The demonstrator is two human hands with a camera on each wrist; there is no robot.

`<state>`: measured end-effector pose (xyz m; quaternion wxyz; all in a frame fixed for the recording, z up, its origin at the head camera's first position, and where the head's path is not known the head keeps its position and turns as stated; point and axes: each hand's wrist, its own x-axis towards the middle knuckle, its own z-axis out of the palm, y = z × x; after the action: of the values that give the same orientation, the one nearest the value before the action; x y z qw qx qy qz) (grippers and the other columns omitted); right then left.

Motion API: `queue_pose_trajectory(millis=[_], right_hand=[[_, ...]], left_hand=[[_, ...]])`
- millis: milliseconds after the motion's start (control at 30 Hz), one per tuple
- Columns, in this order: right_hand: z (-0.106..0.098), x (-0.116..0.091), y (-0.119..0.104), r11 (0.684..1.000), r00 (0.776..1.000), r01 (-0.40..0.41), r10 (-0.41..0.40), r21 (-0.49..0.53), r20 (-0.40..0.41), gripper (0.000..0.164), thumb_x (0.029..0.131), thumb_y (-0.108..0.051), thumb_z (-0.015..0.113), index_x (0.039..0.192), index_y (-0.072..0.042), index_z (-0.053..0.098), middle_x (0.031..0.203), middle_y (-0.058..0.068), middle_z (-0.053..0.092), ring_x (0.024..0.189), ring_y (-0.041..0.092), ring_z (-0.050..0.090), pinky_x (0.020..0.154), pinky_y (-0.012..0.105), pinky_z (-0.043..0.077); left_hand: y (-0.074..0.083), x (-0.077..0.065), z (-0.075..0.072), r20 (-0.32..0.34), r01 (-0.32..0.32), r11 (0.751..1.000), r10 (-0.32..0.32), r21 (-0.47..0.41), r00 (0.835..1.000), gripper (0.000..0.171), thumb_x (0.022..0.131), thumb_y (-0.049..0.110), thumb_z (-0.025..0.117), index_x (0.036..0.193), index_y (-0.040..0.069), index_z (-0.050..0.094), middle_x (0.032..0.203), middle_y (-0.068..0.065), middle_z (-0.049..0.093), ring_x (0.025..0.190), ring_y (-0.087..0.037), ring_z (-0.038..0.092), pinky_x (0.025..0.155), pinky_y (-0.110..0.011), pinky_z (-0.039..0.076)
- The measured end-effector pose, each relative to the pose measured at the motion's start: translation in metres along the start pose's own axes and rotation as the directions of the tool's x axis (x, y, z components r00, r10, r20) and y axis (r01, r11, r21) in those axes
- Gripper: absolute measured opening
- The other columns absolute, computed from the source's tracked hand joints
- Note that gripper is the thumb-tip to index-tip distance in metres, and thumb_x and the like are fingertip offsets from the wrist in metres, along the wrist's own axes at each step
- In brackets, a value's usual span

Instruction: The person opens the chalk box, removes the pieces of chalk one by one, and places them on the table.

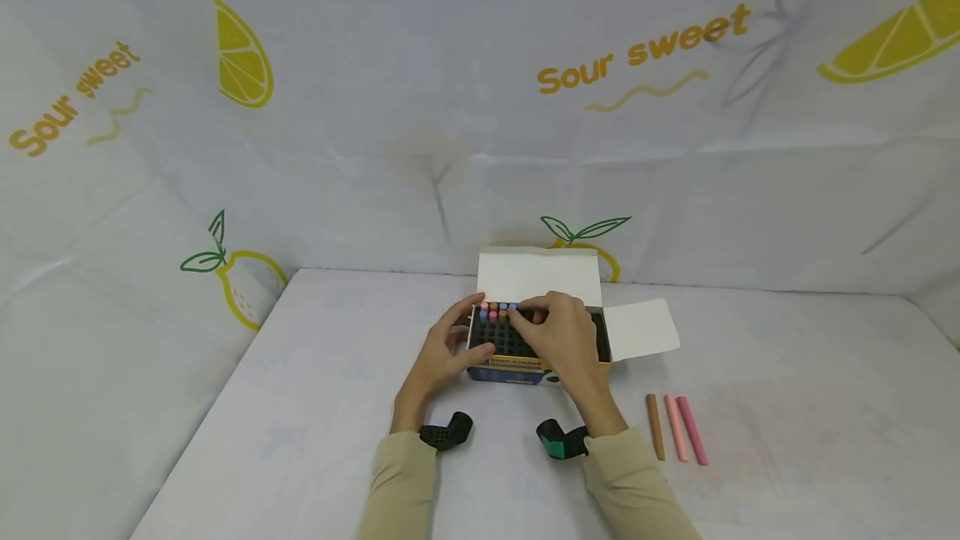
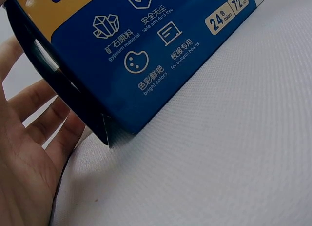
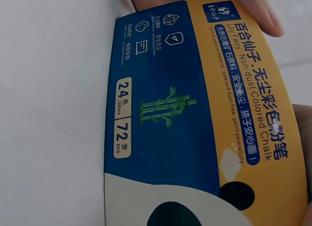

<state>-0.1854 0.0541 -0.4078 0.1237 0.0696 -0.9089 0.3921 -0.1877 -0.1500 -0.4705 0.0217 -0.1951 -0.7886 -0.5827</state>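
A blue and yellow box of coloured chalk (image 1: 506, 374) sits on the table with its white lid (image 1: 538, 275) raised at the back. Inside, a black foam insert full of holes (image 1: 504, 340) carries several chalk sticks (image 1: 492, 316) at its back left. My left hand (image 1: 442, 352) grips the box's left end, thumb over the front rim and fingers along the far side. Over the insert, my right hand (image 1: 561, 332) pinches a blue chalk stick (image 1: 513, 307) at the back row. Its fingertips partly hide the stick, and the right wrist view shows mainly the box front (image 3: 165, 104).
A white side flap (image 1: 642, 329) sticks out from the box's right end. Three loose sticks, a brown chalk (image 1: 656, 427), a light pink chalk (image 1: 676, 427) and a dark pink chalk (image 1: 692, 430), lie right of my right forearm. Behind the table (image 1: 300, 407) hangs a lemon-print cloth (image 1: 360, 157).
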Motion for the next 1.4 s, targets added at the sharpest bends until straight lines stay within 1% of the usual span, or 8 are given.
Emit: queue_pose_trajectory(millis=[100,267,467,700,933,1133,1267,1400], right_hand=[[0.0006,-0.0006,-0.0006,1.000,1.000,0.015,-0.015,-0.023,-0.007,0.020,0.086,-0.024,0.082,0.095,-0.006,0.083,0.070,0.006,0.063,0.056,0.014,0.048,0.048,0.024,0.036],[0.0004,-0.0012,-0.0028,0.998,0.998,0.048,-0.049,-0.039,-0.027,0.019,0.087,-0.023,0.080,0.095,-0.005,0.083,0.072,0.005,0.063,0.057,0.013,0.049,0.049,0.024,0.038],[0.0012,0.0002,-0.0021,0.997,0.996,0.072,-0.070,0.023,-0.064,0.020,0.089,-0.020,0.078,0.100,-0.004,0.082,0.072,0.007,0.059,0.056,0.013,0.046,0.047,0.022,0.034],[0.0024,0.0017,-0.0010,0.992,0.993,0.079,-0.069,0.100,-0.097,0.019,0.090,-0.021,0.078,0.103,-0.007,0.082,0.071,0.007,0.057,0.058,0.012,0.045,0.050,0.021,0.033],[0.0023,0.0021,-0.0013,0.995,0.997,0.052,-0.047,0.084,-0.064,0.025,0.092,-0.025,0.077,0.112,-0.010,0.081,0.072,0.007,0.057,0.057,0.013,0.044,0.048,0.021,0.031],[0.0020,0.0026,-0.0013,0.998,0.999,0.048,-0.047,0.038,-0.027,0.027,0.090,-0.026,0.079,0.111,-0.008,0.081,0.073,0.006,0.056,0.058,0.013,0.043,0.048,0.020,0.029],[0.0019,0.0029,-0.0016,0.998,0.999,0.050,-0.050,0.030,-0.023,0.028,0.090,-0.026,0.079,0.110,-0.007,0.081,0.073,0.005,0.057,0.058,0.012,0.044,0.048,0.020,0.030],[0.0010,0.0034,-0.0021,0.996,0.998,0.053,-0.050,0.065,-0.046,0.025,0.090,-0.025,0.079,0.108,-0.007,0.081,0.073,0.005,0.057,0.059,0.012,0.046,0.048,0.020,0.030]], left_hand=[[-0.0014,0.0000,0.0000,0.002,0.007,1.000,-0.007,0.003,1.000,0.075,0.088,0.043,0.076,0.154,0.026,0.045,0.137,-0.011,0.059,0.120,-0.021,0.054,0.106,-0.046,0.048],[-0.0010,0.0001,0.0001,0.001,0.008,1.000,-0.008,0.001,1.000,0.074,0.088,0.040,0.076,0.154,0.026,0.046,0.137,-0.010,0.060,0.119,-0.020,0.054,0.106,-0.045,0.049],[0.0003,-0.0001,0.0001,-0.002,-0.003,1.000,0.003,-0.010,1.000,0.073,0.088,0.035,0.076,0.154,0.022,0.046,0.136,-0.012,0.060,0.118,-0.021,0.054,0.105,-0.048,0.048],[-0.0031,-0.0016,-0.0005,-0.003,-0.003,1.000,0.003,-0.015,1.000,0.074,0.088,0.037,0.076,0.154,0.023,0.046,0.136,-0.013,0.060,0.117,-0.022,0.054,0.105,-0.050,0.048],[-0.0049,-0.0017,-0.0005,-0.002,-0.013,1.000,0.013,-0.017,1.000,0.074,0.089,0.037,0.076,0.154,0.022,0.046,0.137,-0.014,0.059,0.117,-0.022,0.053,0.105,-0.050,0.048],[-0.0030,-0.0014,-0.0003,-0.002,-0.012,1.000,0.012,-0.021,1.000,0.073,0.089,0.035,0.076,0.154,0.023,0.045,0.138,-0.013,0.059,0.118,-0.022,0.053,0.105,-0.049,0.047],[-0.0020,-0.0008,0.0002,-0.004,-0.013,1.000,0.012,-0.021,1.000,0.073,0.088,0.035,0.076,0.154,0.022,0.046,0.137,-0.013,0.060,0.118,-0.022,0.053,0.105,-0.048,0.047],[-0.0015,-0.0001,0.0008,-0.003,-0.012,1.000,0.012,-0.020,1.000,0.073,0.088,0.036,0.076,0.154,0.022,0.046,0.138,-0.013,0.059,0.119,-0.022,0.054,0.105,-0.048,0.048]])
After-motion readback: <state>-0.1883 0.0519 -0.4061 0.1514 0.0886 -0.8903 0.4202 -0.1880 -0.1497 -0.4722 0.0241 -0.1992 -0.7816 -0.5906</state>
